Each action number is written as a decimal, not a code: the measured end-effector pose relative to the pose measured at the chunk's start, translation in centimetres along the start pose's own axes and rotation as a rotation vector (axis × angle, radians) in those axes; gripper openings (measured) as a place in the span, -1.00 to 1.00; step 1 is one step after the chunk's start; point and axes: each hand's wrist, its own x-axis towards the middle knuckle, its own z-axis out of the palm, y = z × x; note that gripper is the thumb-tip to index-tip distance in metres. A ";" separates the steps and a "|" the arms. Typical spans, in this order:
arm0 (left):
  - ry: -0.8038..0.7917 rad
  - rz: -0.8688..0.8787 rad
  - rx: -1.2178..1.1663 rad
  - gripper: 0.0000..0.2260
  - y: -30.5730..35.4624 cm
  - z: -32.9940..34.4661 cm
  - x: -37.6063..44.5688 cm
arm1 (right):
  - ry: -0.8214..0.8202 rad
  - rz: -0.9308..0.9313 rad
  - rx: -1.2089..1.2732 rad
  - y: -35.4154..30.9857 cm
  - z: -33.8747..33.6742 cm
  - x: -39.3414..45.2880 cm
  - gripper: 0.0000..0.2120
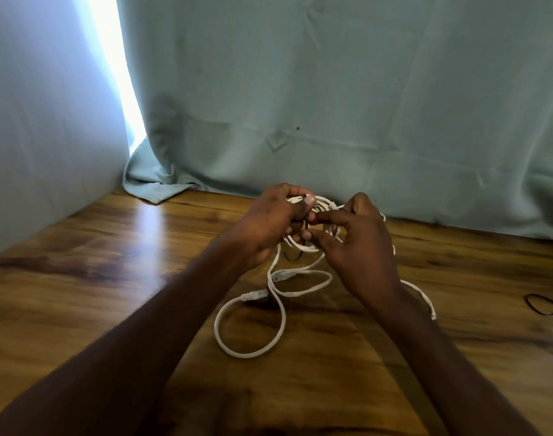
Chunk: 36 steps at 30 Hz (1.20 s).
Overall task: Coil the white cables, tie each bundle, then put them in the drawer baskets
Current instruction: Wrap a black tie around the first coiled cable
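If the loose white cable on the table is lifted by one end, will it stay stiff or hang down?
The loose white cable lies in soft loops on the wooden table, so it would probably hang floppy. It looks thin, so likely light. Its plug ends may swing or catch on the coil both hands grip.

Head view, single camera: worn at head height, facing forward and down over the desk (80,294), close above it; curtain (363,89) at 12 o'clock, forearms entering from 6 o'clock.
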 end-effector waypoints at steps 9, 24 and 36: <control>0.119 0.097 0.194 -0.90 -0.3 -0.1 0.3 | -0.109 0.362 0.713 -1.1 -1.7 0.5 -0.92; -0.141 0.497 0.967 -0.59 -0.9 0.4 0.1 | -0.121 0.644 1.158 -1.0 -2.5 1.0 -0.79; -0.286 0.672 0.696 -0.76 -0.8 5.4 -2.2 | 0.142 0.709 1.095 0.8 -4.2 1.4 -0.80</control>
